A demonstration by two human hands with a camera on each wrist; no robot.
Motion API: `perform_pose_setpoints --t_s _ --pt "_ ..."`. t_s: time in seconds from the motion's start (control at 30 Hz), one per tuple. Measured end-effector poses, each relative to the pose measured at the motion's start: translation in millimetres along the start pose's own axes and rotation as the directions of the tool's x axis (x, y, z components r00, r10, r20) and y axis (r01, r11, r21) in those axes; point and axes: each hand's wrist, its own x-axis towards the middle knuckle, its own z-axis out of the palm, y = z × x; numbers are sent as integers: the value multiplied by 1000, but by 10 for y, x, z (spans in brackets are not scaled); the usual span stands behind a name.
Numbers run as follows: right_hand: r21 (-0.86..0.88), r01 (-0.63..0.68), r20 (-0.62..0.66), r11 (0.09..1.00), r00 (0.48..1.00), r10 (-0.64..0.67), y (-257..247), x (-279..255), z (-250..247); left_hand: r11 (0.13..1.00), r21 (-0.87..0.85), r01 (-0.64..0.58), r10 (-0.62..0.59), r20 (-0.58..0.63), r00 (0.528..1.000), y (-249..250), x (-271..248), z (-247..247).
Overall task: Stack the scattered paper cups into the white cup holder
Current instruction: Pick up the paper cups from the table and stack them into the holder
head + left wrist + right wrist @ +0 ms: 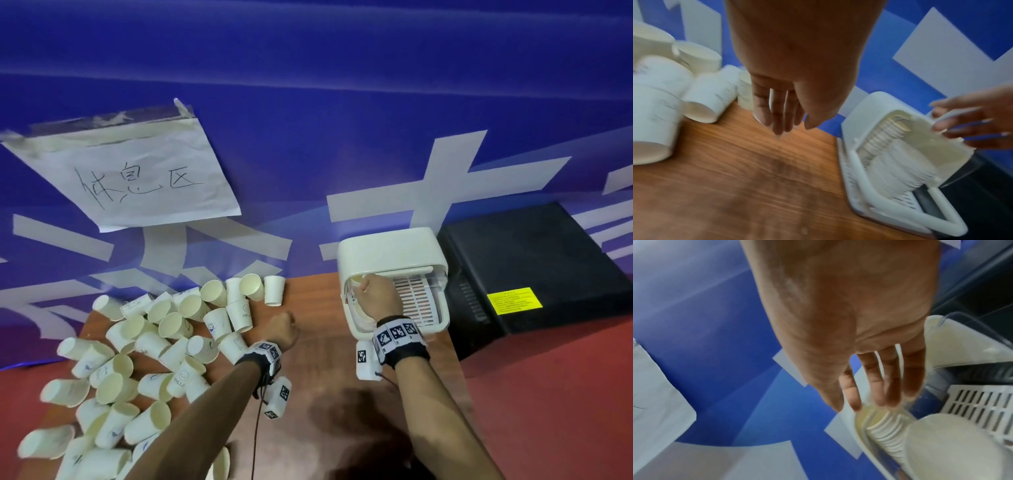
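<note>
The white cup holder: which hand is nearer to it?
Right. The right hand reaches into the cup holder at the nested cups; the left hand hangs over the table, between the holder and the scattered cups.

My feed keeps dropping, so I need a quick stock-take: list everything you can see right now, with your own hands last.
loose cups: dozens, too many to count, white, heaped on the table's left side, most lying on their sides
cup holder: one, white, back right of the table, against the wall
stacked cups: one nested row, white, lying inside the cup holder
table: one, brown wood grain
black box: one, with a yellow label, right of the cup holder
paper sign: one, white, handwritten, taped to the blue wall
left hand: empty, fingers straight, beside the loose cups
right hand: fingers straight, at the stacked cups in the cup holder
</note>
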Motion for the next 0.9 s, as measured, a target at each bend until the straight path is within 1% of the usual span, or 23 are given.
perform_pose_setpoints --t_s 0.1,0.17,0.23,0.3,0.33,0.37,0.43,0.5,0.6,0.63,0.73,0.77,0.83,0.9 --pt "149 84 -56 985 996 -77 -259 -70 119 985 120 126 -127 4 992 -568 15 -64" --pt "171 159 -59 972 987 -151 -360 -152 255 971 129 201 -203 3 979 -930 17 -89" --pt "157 222 -45 962 975 -218 -408 -233 394 955 142 262 -266 13 964 -1252 45 -97" --pt "125 273 -10 954 962 -273 -420 -295 516 947 150 285 -293 38 955 -1430 54 -112" --pt "109 290 16 951 956 -294 -419 -313 573 950 143 277 -287 57 956 -1490 51 -116" --pt "94 300 49 949 951 -305 -424 -329 612 953 139 268 -281 81 956 -1524 52 -109" --pt "72 293 108 953 948 -300 -438 -345 683 961 138 241 -254 86 964 -1601 75 -53" --pt "51 260 150 964 953 -265 -482 -374 724 977 104 188 -196 74 978 -1606 29 -21" --pt "3 240 203 971 950 -235 -539 -424 777 996 64 62 -67 80 995 -1498 -64 -7" --pt "0 238 226 971 946 -232 -555 -444 794 999 44 16 -20 87 996 -1435 -86 -30" --pt "29 237 288 971 928 -236 -568 -478 862 990 -62 -129 132 37 991 -1266 -42 -103" --pt "46 234 301 971 924 -237 -568 -484 869 976 -113 -186 190 24 981 -1193 -39 -156" --pt "72 252 312 965 913 -262 -553 -476 864 923 -208 -323 325 -25 945 -1000 -44 -268" --pt "85 286 317 955 900 -298 -543 -462 824 840 -286 -461 451 -104 886 -715 -154 -453"
